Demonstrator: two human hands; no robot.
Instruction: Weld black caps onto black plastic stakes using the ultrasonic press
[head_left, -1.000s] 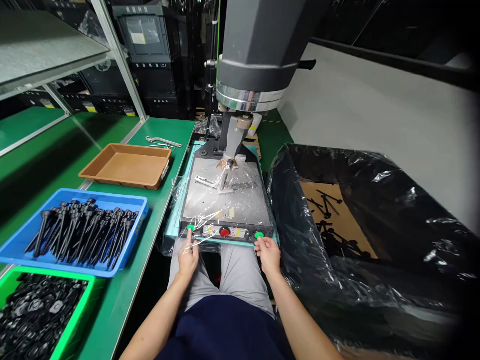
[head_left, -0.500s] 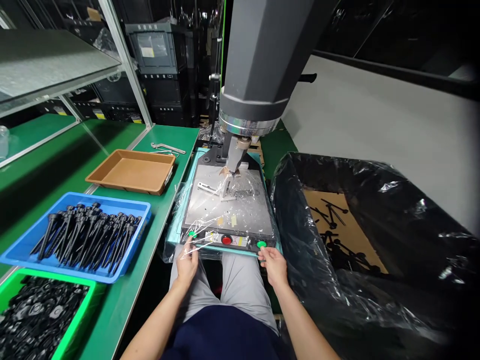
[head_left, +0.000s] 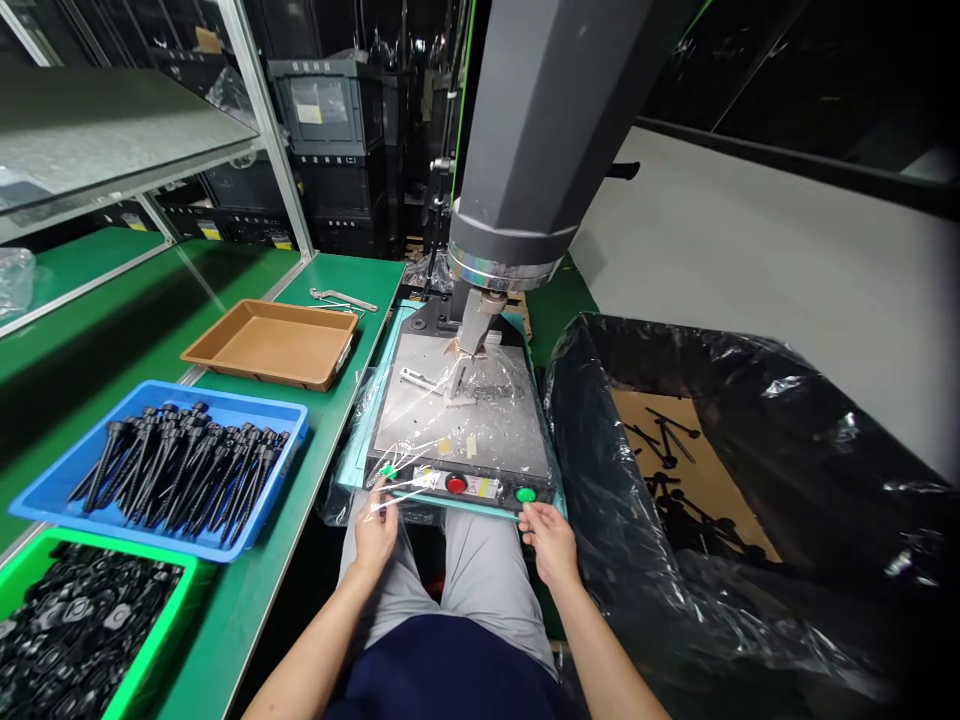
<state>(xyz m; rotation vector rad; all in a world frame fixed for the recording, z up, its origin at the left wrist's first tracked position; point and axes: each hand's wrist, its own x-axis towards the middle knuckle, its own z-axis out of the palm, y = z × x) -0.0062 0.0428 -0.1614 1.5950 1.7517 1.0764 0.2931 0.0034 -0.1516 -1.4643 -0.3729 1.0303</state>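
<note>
Machine head cropped above, contact beneath tip unclear

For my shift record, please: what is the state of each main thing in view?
Left hand: finger at left green button, pressing unclear
Right hand: just below right green button
Horn: pointing down
Blue tray: heaped with black rods
Green bin: filled with black parts
Brown tray: upright, uncovered
Wrench: lying flat
Black bag: open, black pieces inside
</note>
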